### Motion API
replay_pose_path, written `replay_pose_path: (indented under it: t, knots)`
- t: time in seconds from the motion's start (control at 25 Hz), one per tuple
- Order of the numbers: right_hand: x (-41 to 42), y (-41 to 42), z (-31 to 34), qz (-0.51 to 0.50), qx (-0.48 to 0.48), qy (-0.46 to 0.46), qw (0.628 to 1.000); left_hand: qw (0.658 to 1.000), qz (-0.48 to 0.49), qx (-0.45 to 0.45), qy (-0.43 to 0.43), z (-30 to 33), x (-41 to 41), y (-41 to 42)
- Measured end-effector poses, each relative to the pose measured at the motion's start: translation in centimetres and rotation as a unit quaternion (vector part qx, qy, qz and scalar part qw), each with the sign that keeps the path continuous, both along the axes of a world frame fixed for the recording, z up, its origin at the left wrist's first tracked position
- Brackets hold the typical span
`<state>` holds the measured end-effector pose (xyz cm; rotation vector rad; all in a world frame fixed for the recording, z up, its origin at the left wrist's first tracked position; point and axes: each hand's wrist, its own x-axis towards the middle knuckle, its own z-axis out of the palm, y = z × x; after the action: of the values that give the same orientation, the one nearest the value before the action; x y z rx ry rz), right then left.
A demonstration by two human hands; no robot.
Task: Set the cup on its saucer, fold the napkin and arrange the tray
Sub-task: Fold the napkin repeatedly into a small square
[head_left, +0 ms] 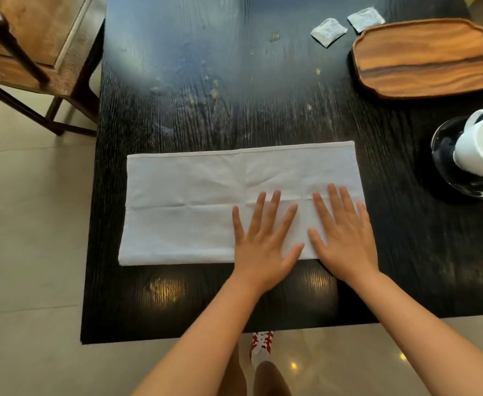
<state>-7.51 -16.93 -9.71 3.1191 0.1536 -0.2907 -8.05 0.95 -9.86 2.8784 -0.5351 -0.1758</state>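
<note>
A white cloth napkin (pixel 191 201) lies folded into a wide rectangle on the black table (pixel 206 81). My left hand (pixel 263 241) rests flat on its right half, fingers spread. My right hand (pixel 346 235) presses flat beside it at the napkin's right end. Neither hand holds anything. At the right edge a white cup (pixel 480 144) stands on a dark glass saucer (pixel 446 167), partly cut off by the frame. A wooden tray (pixel 426 58) sits bare at the far right.
Two small grey sachets (pixel 328 32) lie left of the tray at the table's far side. A wooden chair (pixel 29 47) stands off the table's far left corner. The table's near edge is just below my wrists, with tiled floor around.
</note>
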Motion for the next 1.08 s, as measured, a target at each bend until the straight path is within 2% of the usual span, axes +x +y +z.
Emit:
replay_pose_path:
  t: [0.16,0.32,0.4,0.76,0.88,0.96,1.08]
  knots:
    - [0.2,0.2,0.0,-0.001,0.000,0.004,1.000,0.997,0.061,0.034,0.019,-1.5,0.3,5.2]
    - [0.0,0.0,0.0,-0.002,-0.005,0.004,1.000,0.986,0.156,0.040,0.039,-1.2,0.8,14.0]
    - [-0.1,0.0,0.0,0.000,-0.002,0.006,1.000,0.984,0.169,0.031,0.053,-1.0,0.3,16.3]
    - [-7.2,-2.3,0.8,0.011,0.006,0.035,0.999,0.989,0.139,0.029,0.046,-0.7,-7.8,14.7]
    - [-7.8,-2.6,0.7,0.008,0.040,0.025,0.999,0.987,0.149,0.029,0.050,-0.8,-9.1,14.3]
    - [-7.7,-2.3,1.5,-0.045,0.110,-0.012,0.993,0.986,0.161,0.023,0.040,-0.6,-9.0,14.1]
    - [-8.4,-3.0,3.8,-0.204,0.165,-0.111,0.959,0.975,0.222,-0.024,0.004,0.8,-8.6,11.3]
